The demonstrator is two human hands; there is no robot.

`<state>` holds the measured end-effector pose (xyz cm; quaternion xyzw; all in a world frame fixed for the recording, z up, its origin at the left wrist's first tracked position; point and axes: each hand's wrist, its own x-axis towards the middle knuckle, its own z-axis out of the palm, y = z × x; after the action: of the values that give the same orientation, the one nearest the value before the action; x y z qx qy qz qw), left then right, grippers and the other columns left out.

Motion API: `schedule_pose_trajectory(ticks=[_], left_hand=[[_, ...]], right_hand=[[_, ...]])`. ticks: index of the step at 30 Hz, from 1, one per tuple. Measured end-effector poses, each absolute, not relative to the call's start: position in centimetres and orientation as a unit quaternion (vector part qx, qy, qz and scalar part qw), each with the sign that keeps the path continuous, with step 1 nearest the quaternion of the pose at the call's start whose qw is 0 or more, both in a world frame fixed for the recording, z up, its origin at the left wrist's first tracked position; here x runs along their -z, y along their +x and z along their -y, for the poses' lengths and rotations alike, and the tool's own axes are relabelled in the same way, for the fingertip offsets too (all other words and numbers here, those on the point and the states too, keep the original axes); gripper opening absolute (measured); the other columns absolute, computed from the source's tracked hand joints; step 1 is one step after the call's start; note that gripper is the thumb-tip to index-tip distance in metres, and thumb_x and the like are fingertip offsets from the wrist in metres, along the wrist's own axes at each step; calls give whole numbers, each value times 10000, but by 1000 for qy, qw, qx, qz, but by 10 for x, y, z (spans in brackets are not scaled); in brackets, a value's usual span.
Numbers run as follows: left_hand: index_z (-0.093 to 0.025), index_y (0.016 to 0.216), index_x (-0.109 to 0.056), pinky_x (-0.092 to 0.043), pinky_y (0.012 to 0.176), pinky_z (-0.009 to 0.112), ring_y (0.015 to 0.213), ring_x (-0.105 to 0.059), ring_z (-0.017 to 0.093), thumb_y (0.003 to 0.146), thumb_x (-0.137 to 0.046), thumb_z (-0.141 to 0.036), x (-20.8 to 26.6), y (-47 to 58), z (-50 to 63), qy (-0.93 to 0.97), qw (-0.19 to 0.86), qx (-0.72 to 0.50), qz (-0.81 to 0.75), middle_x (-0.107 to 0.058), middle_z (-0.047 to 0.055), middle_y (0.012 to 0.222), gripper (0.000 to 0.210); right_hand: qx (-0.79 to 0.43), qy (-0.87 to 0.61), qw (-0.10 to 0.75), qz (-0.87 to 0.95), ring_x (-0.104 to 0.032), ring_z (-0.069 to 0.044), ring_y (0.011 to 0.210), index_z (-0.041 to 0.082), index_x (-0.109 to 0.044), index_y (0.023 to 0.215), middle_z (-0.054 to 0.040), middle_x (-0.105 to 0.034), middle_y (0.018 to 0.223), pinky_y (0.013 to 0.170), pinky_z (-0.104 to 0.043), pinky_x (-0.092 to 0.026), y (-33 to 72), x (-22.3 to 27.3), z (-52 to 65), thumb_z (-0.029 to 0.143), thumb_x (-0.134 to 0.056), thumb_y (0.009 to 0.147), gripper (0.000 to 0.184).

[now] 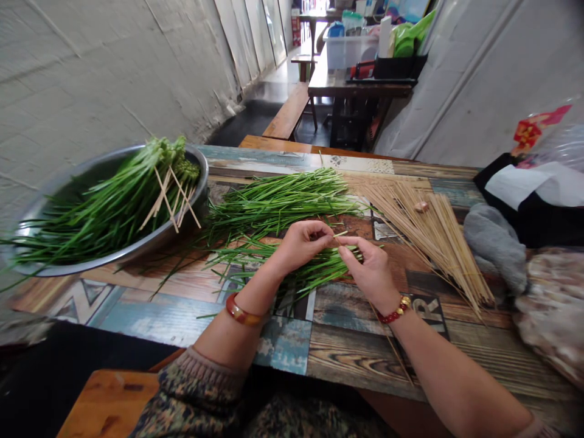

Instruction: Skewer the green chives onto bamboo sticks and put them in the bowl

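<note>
My left hand [305, 246] is closed, its thumb and fingertips pinching a garlic chive whose pale end [340, 233] pokes out towards the right. Fingertips of my right hand [370, 274] meet it there, closed on a thin bamboo skewer [396, 353] that runs back under my wrist towards the table's front edge. The skewer's point is hidden between my fingers. Beneath both hands lies a loose bunch of chives [326, 272]. Just beyond is a larger pile of chives [283, 201], pale ends to the right.
At left, a metal basin [201, 182] holds chives, with several skewered bunches [171, 194] at its rim. Many bare skewers [438, 243] lie fanned out on the right, beside a grey cloth [495, 243] and a filled plastic bag [554, 310]. Behind stand a bench [288, 112] and another table [360, 90].
</note>
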<state>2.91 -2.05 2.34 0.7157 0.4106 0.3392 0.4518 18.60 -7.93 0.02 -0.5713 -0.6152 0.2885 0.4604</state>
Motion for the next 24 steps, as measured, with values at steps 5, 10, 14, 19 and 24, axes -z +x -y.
schedule_pose_trajectory(ticks=[5,10,14,19,24], left_hand=[[-101,693,-667,-376,566,181,622,-506,90,770,-596,-218,-23,29,20,733,424,-349,-402,-627,21,670,157],[-103,690,-667,-373,565,180,605,-500,83,768,-599,-210,-23,30,20,741,416,-343,-401,-618,10,649,149],[-97,692,-660,-376,566,183,599,-497,81,767,-601,-224,-23,29,21,731,443,-336,-395,-617,10,650,159],[-91,712,-660,-400,594,197,627,-528,97,764,-618,-261,-23,28,21,705,495,-325,-389,-640,27,683,183],[-82,724,-657,-392,589,197,610,-522,91,776,-614,-288,-22,29,22,698,521,-315,-378,-626,23,665,217]], right_hand=[[-287,-576,456,615,-659,-189,791,204,-684,934,-40,-725,900,755,-325,-500,186,0,79,298,-545,826,200],[-294,-579,463,603,-628,-176,740,197,-644,992,-35,-693,841,725,-317,-486,186,4,78,310,-559,819,224],[-295,-574,473,600,-588,-156,675,207,-530,1224,6,-638,742,695,-301,-475,186,8,78,290,-570,819,416],[-295,-567,473,606,-563,-140,642,215,-564,1077,10,-618,738,664,-283,-459,185,7,79,287,-554,835,253],[-302,-562,489,594,-581,-142,661,214,-548,1020,4,-617,763,657,-278,-463,185,9,78,282,-564,824,207]])
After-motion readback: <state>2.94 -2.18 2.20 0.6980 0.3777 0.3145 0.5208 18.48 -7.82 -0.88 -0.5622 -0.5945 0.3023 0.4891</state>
